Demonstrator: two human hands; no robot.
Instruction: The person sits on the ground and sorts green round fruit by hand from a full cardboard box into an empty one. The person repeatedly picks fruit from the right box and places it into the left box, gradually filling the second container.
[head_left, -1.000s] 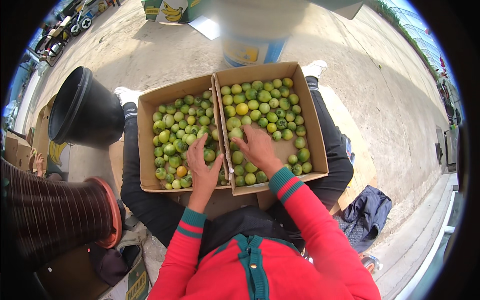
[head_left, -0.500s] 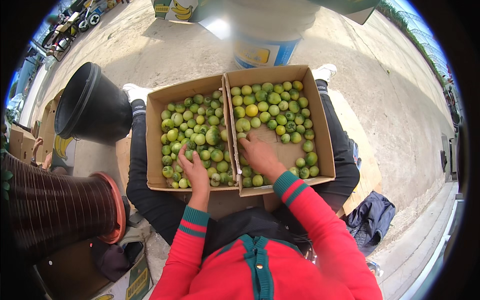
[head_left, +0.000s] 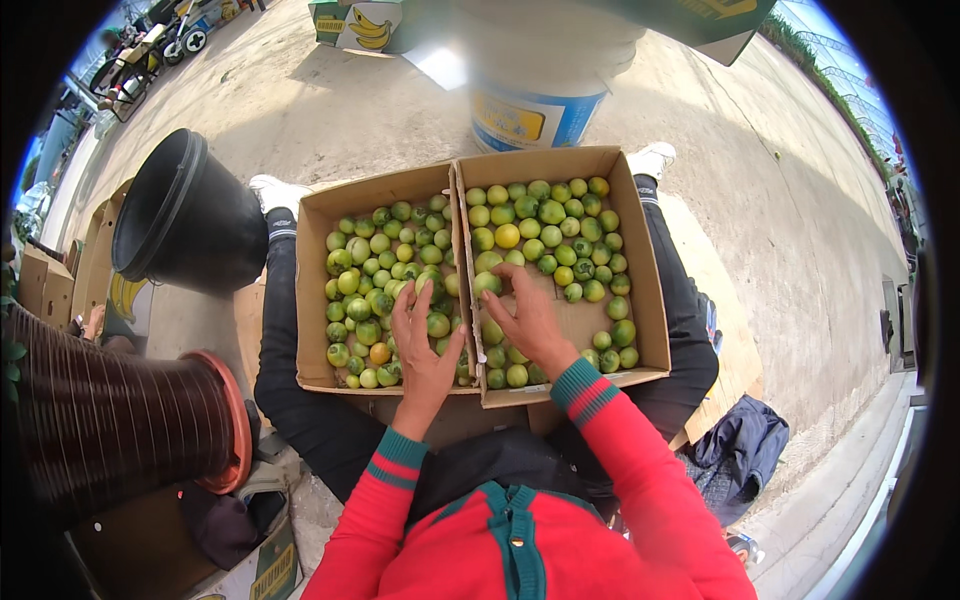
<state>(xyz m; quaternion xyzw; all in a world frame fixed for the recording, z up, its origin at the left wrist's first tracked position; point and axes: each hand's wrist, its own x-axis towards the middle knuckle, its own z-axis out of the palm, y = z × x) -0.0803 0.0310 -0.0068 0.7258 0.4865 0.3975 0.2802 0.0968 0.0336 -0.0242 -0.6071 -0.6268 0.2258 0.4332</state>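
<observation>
Two cardboard boxes stand side by side between my legs: the left box (head_left: 314,290) is heaped with small green tomatoes (head_left: 349,282), and the right box (head_left: 655,290) holds a looser layer with bare cardboard near its middle. Over the left box's right half, my left hand (head_left: 426,360) is open, thumb and fingers apart above the tomatoes. An orange tomato (head_left: 380,353) lies to its left. Reaching into the right box near the shared wall, my right hand (head_left: 532,318) has thumb and forefinger around a green tomato (head_left: 487,284). A yellow tomato (head_left: 507,236) sits farther back.
A black bucket (head_left: 205,220) tilts at the left, above a dark ribbed stack with an orange rim (head_left: 232,420). Beyond the boxes stands a white-and-blue bucket (head_left: 540,115). Dark cloth (head_left: 740,440) lies at right. Another person's hand (head_left: 95,322) shows at far left.
My left hand has moved right toward the shared wall, uncovering the orange tomato. My right hand has spread its thumb and forefinger around a tomato. The view has shifted slightly.
</observation>
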